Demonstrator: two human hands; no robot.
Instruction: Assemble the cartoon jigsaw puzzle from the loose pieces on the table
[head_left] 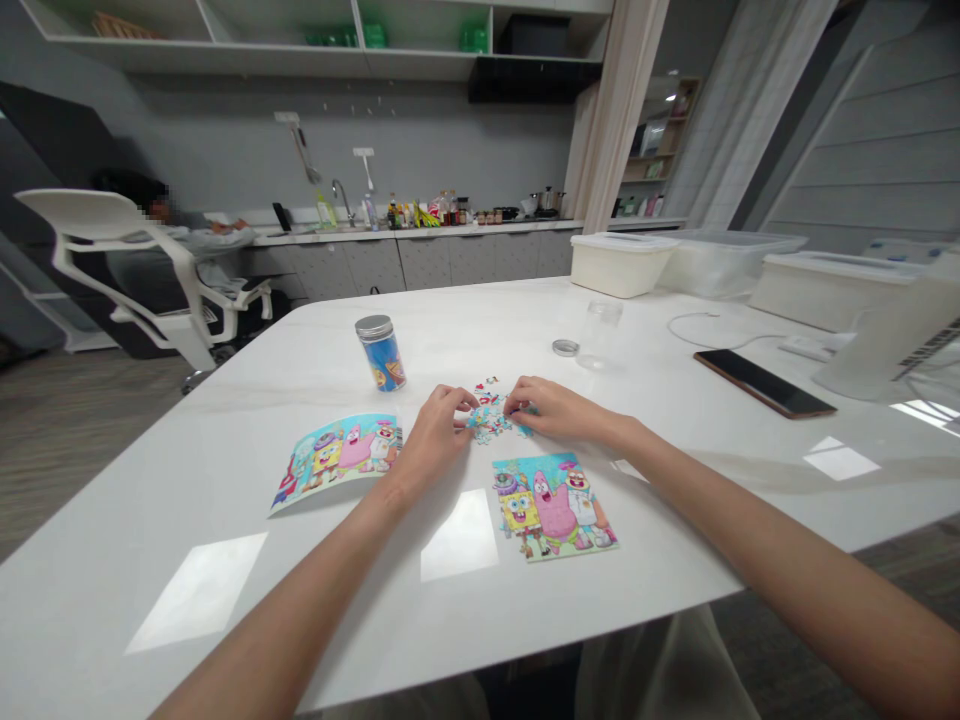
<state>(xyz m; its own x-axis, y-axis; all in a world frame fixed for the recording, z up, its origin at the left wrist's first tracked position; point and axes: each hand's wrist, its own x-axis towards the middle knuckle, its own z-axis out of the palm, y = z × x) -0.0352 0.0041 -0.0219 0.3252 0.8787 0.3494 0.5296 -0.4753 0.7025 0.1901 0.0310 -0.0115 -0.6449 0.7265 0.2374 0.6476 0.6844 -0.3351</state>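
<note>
A loose heap of small jigsaw puzzle pieces (pixel 491 415) lies on the white table, mostly blue with some red and white. My left hand (pixel 441 425) is at the heap's left side, fingers curved and apart, fingertips at the pieces. From the right, my right hand (pixel 546 405) reaches in with fingers bent together over the pieces; whatever is between them is hidden. Nearer me is a partly assembled cartoon puzzle (pixel 555 505) with a stepped left edge. Left of my left hand lies a curled picture sheet (pixel 337 455) with matching characters.
A lidded blue canister (pixel 382 355) stands behind the sheet. Toward the back right are a clear jar (pixel 600 335) and its metal lid (pixel 565 348). Farther right lie a phone (pixel 763 382) and a cable, with storage bins (pixel 622 265) behind. A person sits beyond the white chair (pixel 112 225).
</note>
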